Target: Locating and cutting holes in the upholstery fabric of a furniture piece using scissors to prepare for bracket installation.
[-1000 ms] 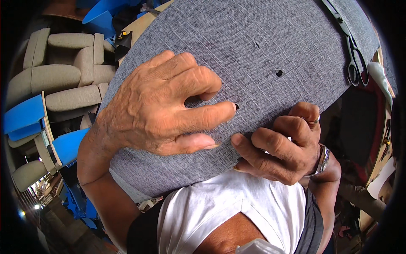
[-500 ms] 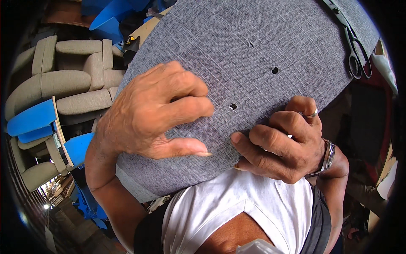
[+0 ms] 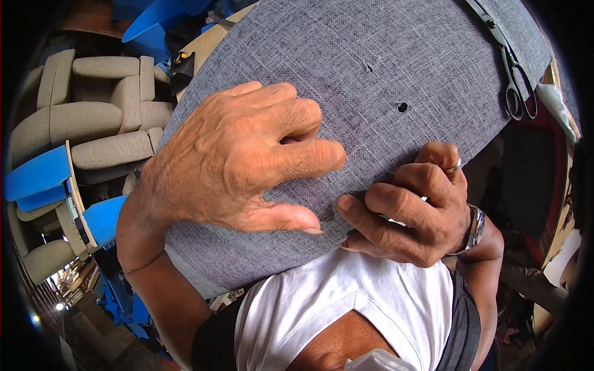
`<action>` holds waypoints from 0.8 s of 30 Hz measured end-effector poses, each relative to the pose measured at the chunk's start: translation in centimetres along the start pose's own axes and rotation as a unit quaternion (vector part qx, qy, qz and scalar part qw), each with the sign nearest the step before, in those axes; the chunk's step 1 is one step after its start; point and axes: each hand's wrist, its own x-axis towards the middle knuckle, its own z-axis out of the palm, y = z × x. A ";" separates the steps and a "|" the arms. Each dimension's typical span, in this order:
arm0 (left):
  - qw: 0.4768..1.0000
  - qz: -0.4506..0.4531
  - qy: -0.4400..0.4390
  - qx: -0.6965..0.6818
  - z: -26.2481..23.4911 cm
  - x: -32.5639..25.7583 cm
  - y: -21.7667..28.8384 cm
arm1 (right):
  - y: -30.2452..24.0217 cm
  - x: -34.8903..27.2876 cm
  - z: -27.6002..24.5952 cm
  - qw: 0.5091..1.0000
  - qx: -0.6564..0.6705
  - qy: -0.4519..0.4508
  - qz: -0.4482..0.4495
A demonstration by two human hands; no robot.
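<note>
A grey woven-fabric piece [image 3: 322, 55], broad and curved, lies before me with its near edge against my white shirt. In the fabric are a dark round hole [image 3: 403, 107] and a small torn slit [image 3: 369, 67]. Over its left half rests my left hand [image 3: 247, 157], its index finger stretched out, thumb apart and other fingers bent; it holds nothing visible. My right hand [image 3: 414, 213] is curled closed at the near edge, with its thumb low by the shirt. Whatever its fingers hold, if anything, is hidden. Dark-handled scissors [image 3: 512, 68] lie on the fabric at the far right.
Beige upholstered cushions and seats [image 3: 93, 117] are stacked on the left, beside blue panels [image 3: 38, 173]. More blue pieces [image 3: 148, 31] stand at the far left behind the fabric. A white cloth-like piece [image 3: 557, 108] hangs past the scissors at the right.
My left hand has moved to the right over the fabric, and its index finger now covers a second hole that showed before. My right hand stays nearly in place.
</note>
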 end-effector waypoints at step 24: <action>0.983 0.023 0.064 0.170 2.3 -3.6 1.1 | 1.7 3.0 -4.2 0.978 -0.114 -0.167 0.043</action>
